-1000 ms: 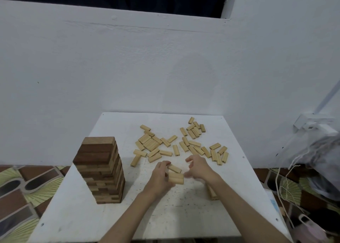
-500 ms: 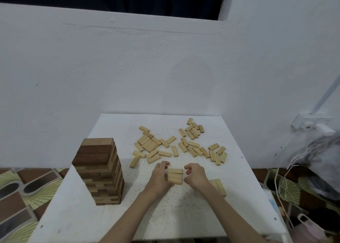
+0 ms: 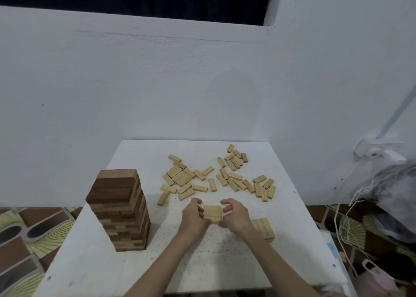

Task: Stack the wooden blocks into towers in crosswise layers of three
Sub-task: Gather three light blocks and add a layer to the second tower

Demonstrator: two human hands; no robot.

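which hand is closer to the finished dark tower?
Left. The left hand is at the left side of the small block stack, on the side toward the dark tower. The right hand is on the stack's far side, farther away.

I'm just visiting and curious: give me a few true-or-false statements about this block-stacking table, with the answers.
1. A tall tower of dark and light blocks stands on the table's left side. True.
2. Both hands, left hand and right hand, flank a small set of light blocks. True.
3. The loose light blocks lie on the floor. False: they lie scattered on the white table.
4. The tall tower has toppled. False: it stands upright.
5. Another small block group lies beside the right forearm. True.
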